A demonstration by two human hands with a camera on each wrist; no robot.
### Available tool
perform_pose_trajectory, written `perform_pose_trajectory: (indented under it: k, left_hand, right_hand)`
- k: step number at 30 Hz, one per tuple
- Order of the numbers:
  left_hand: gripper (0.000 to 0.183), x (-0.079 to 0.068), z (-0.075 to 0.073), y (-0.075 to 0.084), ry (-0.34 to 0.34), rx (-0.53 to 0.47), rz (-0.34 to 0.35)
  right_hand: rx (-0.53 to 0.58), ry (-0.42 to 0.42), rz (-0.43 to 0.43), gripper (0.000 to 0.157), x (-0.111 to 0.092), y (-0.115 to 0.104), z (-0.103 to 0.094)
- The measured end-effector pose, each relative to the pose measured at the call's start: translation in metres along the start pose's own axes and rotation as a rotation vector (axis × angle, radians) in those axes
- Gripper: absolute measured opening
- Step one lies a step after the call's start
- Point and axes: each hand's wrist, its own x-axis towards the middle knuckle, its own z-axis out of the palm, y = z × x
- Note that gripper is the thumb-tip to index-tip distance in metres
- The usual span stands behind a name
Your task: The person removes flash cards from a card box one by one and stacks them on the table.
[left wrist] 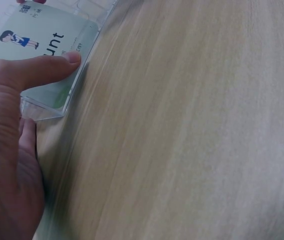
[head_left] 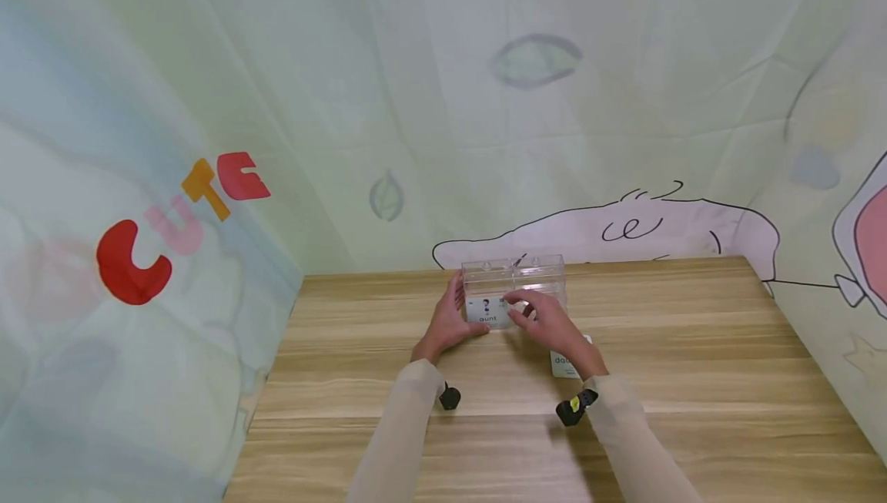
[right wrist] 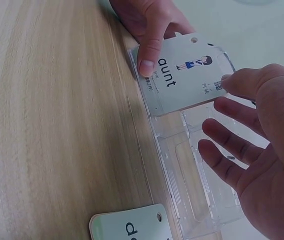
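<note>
A flashcard (head_left: 485, 309) reading "aunt", with a small drawn figure, sits in the left front compartment of a clear plastic holder (head_left: 487, 273). My left hand (head_left: 446, 326) grips the holder at its left side; its thumb (right wrist: 151, 52) lies across the card's lower edge. My right hand (head_left: 553, 324) pinches the card's upper right corner between thumb and index finger, the other fingers spread apart over the holder. In the right wrist view, the compartment (right wrist: 187, 175) beside the card shows bare clear plastic. A second card (right wrist: 131, 225), lettered "da…", lies below my right wrist, partly cut off there.
The holder stands near the back edge of a wood-grain table (head_left: 346, 380). Behind the table hangs a printed cloth backdrop (head_left: 430, 102), which also runs along both sides. Black wrist devices (head_left: 450, 397) are worn at both cuffs.
</note>
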Motion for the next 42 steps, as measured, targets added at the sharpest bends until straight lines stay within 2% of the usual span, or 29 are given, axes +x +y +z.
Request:
perform_pose_trajectory:
  k: [2,5,12,21,31,35,40,42]
  left_hand:
    - [0.125,0.003,0.002,-0.011,0.001,0.014,-0.006]
    - [0.126,0.005,0.001,-0.015,-0.015,0.022,-0.021]
    - [0.127,0.005,0.000,-0.015,-0.035,0.019,-0.040]
    - [0.125,0.006,0.001,-0.016,-0.022,0.012,-0.015]
    - [0.125,0.006,0.001,-0.018,-0.030,0.021,-0.016]
    - [0.124,0.002,0.002,-0.011,-0.010,0.008,0.015]
    - [0.119,-0.005,-0.002,0.015,-0.003,-0.027,0.022]
    - [0.119,-0.004,-0.002,0.013,-0.004,-0.018,0.029]
  right_hand:
    - [0.001,0.003,0.003,0.028,0.000,-0.001,0.000]
    - [0.001,0.008,0.003,0.027,0.000,-0.002,0.000]
    - [0.008,0.026,0.014,0.024,0.000,-0.002,0.002]
    - [0.052,0.030,-0.027,0.020,0.000,0.002,0.005]
    - [0.059,0.041,-0.015,0.017,0.002,0.006,0.013]
    - [0.066,0.060,-0.024,0.017,0.002,0.006,0.014]
    - [0.072,0.081,-0.038,0.016,0.004,0.006,0.014]
    - [0.081,0.093,-0.042,0.017,0.004,0.007,0.014]
